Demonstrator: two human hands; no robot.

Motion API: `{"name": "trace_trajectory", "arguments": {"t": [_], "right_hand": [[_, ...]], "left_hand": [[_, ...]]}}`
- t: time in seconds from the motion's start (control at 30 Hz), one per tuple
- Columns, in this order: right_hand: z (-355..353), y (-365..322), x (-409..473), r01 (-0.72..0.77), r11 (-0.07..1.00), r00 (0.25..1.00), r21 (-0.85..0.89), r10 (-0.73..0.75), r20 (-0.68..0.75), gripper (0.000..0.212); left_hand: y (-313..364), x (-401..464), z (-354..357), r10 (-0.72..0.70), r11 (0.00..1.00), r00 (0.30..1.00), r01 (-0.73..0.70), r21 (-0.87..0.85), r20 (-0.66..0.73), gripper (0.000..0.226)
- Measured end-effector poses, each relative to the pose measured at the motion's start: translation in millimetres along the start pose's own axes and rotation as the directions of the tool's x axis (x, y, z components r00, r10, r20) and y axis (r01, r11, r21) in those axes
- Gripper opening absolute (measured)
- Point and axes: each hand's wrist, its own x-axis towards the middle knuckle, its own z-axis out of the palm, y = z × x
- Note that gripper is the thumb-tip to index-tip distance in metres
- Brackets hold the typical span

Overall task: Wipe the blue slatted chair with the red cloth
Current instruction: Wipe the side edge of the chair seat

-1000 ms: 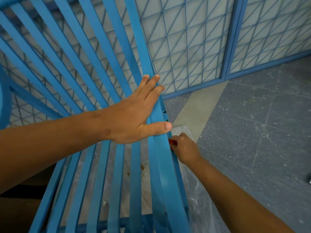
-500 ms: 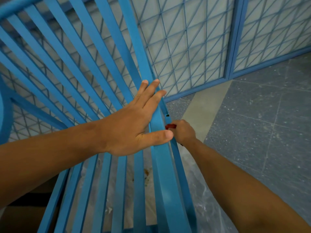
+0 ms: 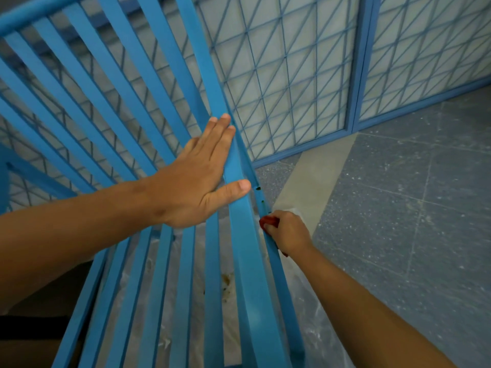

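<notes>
The blue slatted chair [image 3: 247, 261] fills the left and centre of the head view, its long slats fanning upward. My left hand [image 3: 196, 179] lies flat on the slats with straight fingers, thumb stretched across the rightmost wide slat. My right hand [image 3: 288, 232] grips the bunched red cloth [image 3: 269, 222] and holds it against the chair's outer right edge, just below some dark spots on that edge. Only a small fold of the cloth shows above the fingers.
Clear plastic sheeting [image 3: 313, 328] lies on the floor under the chair, with a brownish stain [image 3: 228, 281] seen between slats. Grey speckled floor tiles [image 3: 411, 221] spread to the right. A blue-framed lattice partition [image 3: 292, 75] stands close behind the chair.
My right hand went up the chair's right edge with the cloth, then slid back down. My left hand stayed flat on the slats, shifting only slightly.
</notes>
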Motion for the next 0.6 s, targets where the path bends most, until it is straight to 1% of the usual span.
{"name": "trace_trajectory", "arguments": {"t": [0.1, 0.2, 0.3, 0.43, 0.6], "right_hand": [[0.3, -7.8, 11.2, -0.012, 1.0, 0.998, 0.023, 0.014, -0.057, 0.025], [1.6, -17.7, 31.3, -0.003, 1.0, 0.996, 0.029, 0.006, -0.095, 0.022], [2.8, -26.6, 53.5, -0.003, 0.999, 0.995, 0.037, 0.007, -0.097, 0.024], [4.8, -31.2, 68.8, -0.001, 1.0, 0.995, -0.006, 0.0, -0.102, 0.027], [7.8, -21.2, 58.6, 0.013, 1.0, 0.996, -0.001, -0.013, -0.084, 0.029]], "left_hand": [[0.1, 1.3, -1.3, -0.004, 0.999, 1.0, 0.004, 0.037, 0.014, 0.103], [-0.6, 2.3, -2.8, 0.002, 0.999, 1.0, -0.002, 0.037, 0.023, 0.105], [-1.9, 3.6, -2.4, 0.003, 1.0, 1.0, -0.004, 0.026, 0.03, 0.105], [-2.2, 4.5, -1.0, 0.008, 1.0, 1.0, -0.008, 0.006, 0.016, 0.104], [-1.6, 4.0, -1.0, 0.003, 1.0, 1.0, -0.004, 0.022, 0.025, 0.103]]}}
